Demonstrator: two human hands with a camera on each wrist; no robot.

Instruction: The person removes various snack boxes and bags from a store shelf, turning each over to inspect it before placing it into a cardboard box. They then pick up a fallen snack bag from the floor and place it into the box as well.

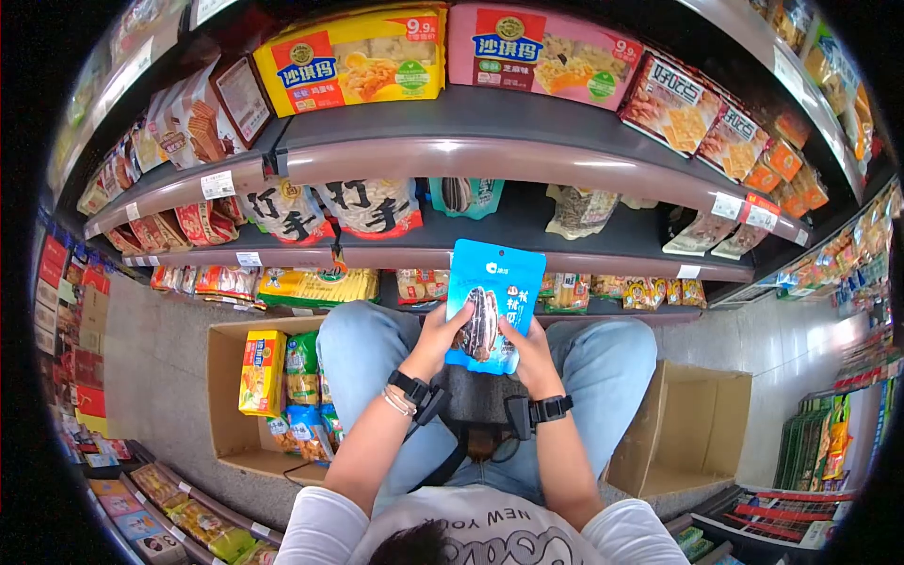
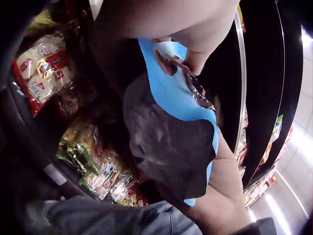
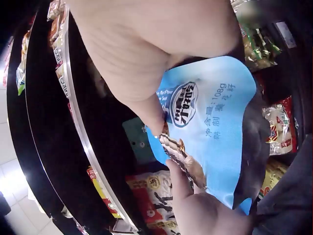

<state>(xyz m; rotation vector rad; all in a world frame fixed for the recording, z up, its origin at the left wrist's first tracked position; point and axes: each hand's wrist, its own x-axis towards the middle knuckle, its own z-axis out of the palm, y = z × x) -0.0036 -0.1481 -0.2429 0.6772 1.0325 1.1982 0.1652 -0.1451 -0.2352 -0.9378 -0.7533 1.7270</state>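
A blue pouch (image 1: 494,306) with a picture of striped seeds is held upright above the lap in the head view. My left hand (image 1: 440,336) grips its left side and my right hand (image 1: 530,353) its right side, thumbs on the front. The left wrist view shows the pouch's dark underside (image 2: 166,139) between both hands, the left hand (image 2: 171,19) at the top. From the right wrist, printed text shows on the pouch (image 3: 210,112); the right hand (image 3: 156,39) pinches one side, and the left hand (image 3: 205,210) touches the seed picture.
Shelves (image 1: 377,155) of packaged snacks stand ahead, with a similar teal pouch (image 1: 466,196) on the middle one. An open carton (image 1: 226,377) holding several packets sits left of the knees; another carton (image 1: 692,424) stands at the right. Low shelves flank the person behind.
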